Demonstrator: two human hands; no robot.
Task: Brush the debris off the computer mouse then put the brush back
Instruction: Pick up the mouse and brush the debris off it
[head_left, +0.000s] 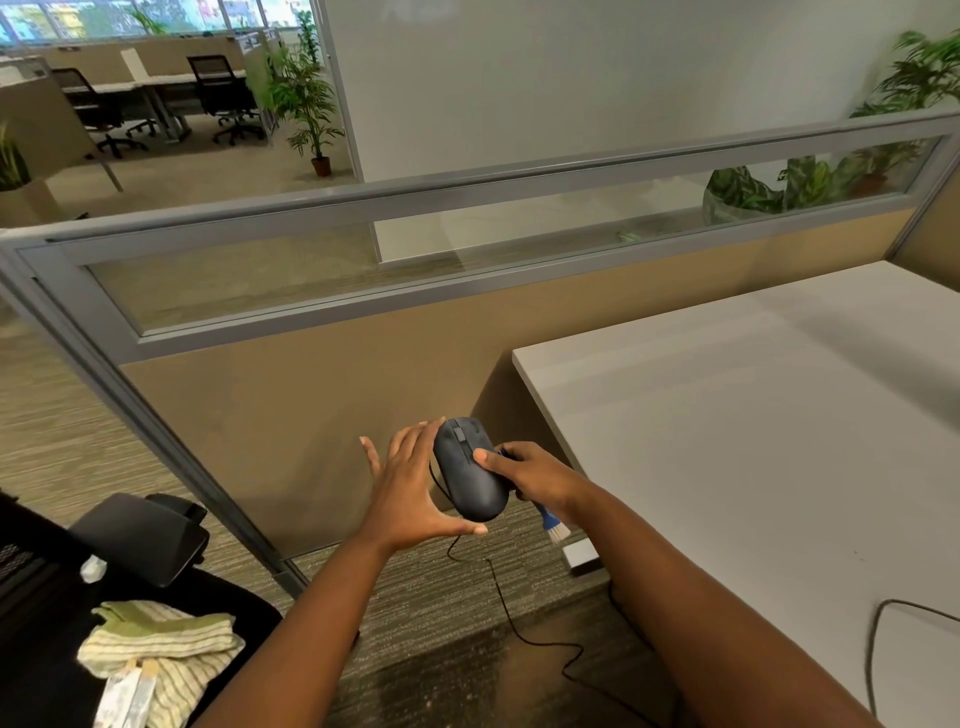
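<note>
A person holds a dark grey computer mouse (470, 470) in the air over the carpeted floor (62, 447), off the left edge of a white desk (753, 441) and in front of a tan cubicle partition (311, 405). The mouse sits a little below the middle of the frame, its long axis running from about 11 o'clock to 5 o'clock, with the scroll wheel end pointing up and away toward 11 o'clock and the rounded palm end nearest the camera.

The right hand (535, 475) grips the mouse from the 3 o'clock side, thumb laid across its top. The same hand also holds a small brush (550, 522) with a blue handle, whose pale bristles stick out below the hand toward 5 o'clock, just beside the mouse's near end.

The left hand (415, 491) is spread wide at the mouse's 9 o'clock side, fingers straight and reaching up past the wheel end, thumb stretched under the near end. Whether the fingers actually touch the mouse cannot be told.

A thin black cable (506, 613) hangs from the mouse, loops down toward 6 o'clock and trails off across the floor toward 4 o'clock.

At 8 o'clock, a black office chair (140, 535) carries a folded green-and-white striped cloth (161, 644). Beyond the partition's glass strip, at 11 o'clock, stand potted plants (306, 109) and more desks.
</note>
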